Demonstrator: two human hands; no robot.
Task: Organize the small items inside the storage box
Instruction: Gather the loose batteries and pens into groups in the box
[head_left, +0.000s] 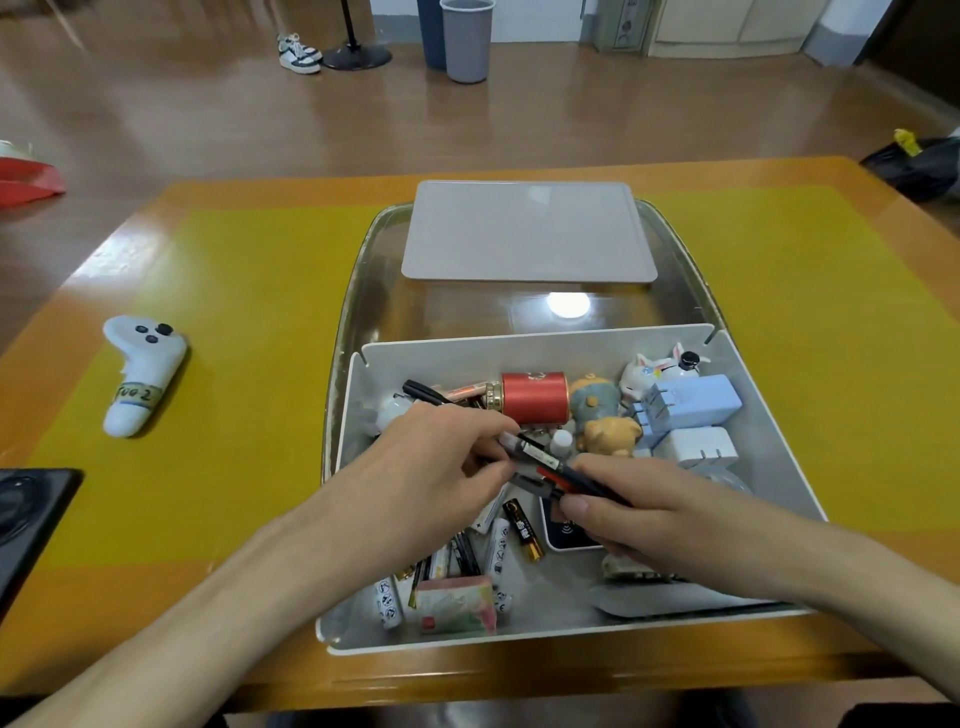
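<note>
A white storage box (774, 431) stands open on the table, full of small items. Both hands are inside it. My left hand (436, 467) and my right hand (634, 504) together grip a bundle of pens (545, 462), black and red, held across the middle of the box. A red cylinder (535, 397), small animal figures (602, 415), blue and white chargers (691, 405) fill the far side. Batteries (524, 535) and a pink-green packet (457, 605) lie near the front.
The box sits in a clear tray (353, 312) with a grey lid (527, 231) lying at its far end. A white controller (140, 371) rests on the yellow mat at left. A black device (26, 514) is at the left edge.
</note>
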